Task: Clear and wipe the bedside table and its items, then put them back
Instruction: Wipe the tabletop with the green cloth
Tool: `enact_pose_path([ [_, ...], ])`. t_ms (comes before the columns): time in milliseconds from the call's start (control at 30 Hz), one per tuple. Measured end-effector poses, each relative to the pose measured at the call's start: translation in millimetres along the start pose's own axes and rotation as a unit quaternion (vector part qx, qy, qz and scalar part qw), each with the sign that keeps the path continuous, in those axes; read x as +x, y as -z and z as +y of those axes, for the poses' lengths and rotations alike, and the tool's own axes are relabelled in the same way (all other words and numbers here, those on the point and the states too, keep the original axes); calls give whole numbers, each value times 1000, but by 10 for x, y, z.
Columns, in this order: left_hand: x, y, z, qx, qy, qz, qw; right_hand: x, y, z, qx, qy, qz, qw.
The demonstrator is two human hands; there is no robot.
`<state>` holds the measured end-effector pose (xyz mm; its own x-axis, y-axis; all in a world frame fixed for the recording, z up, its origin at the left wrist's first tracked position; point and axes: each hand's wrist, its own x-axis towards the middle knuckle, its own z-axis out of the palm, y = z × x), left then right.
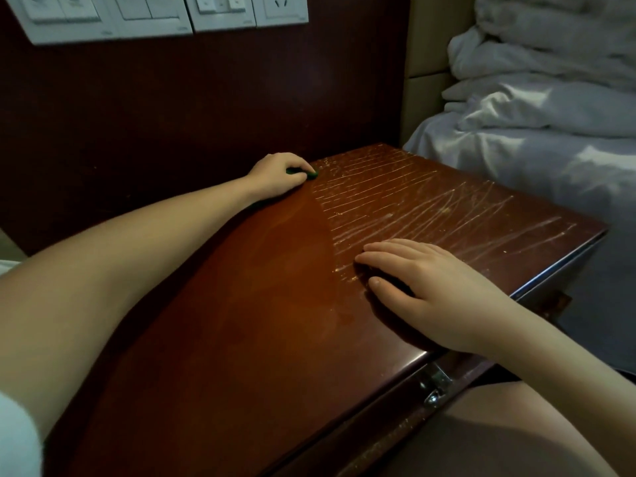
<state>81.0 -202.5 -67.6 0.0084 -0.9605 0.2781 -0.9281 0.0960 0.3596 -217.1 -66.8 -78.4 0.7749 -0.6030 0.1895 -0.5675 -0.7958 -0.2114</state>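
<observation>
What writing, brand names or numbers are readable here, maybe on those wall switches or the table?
No text here can be read.
Switch plates: a tiny mark near the lower corner of each, too small and blurred to read.
Table: only pale streaks, no writing.
Cloth in the left hand: mostly hidden, no label shows.
</observation>
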Motion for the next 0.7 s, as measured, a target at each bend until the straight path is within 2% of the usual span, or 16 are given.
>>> enact_pose_path([
  [400,-794,158,247,-26,-94,-42,994,14,-10,-17,2,-4,8,1000],
  [700,-1459,252,531,-46,-180,-108,977,9,10,-22,-3,-4,1,1000],
])
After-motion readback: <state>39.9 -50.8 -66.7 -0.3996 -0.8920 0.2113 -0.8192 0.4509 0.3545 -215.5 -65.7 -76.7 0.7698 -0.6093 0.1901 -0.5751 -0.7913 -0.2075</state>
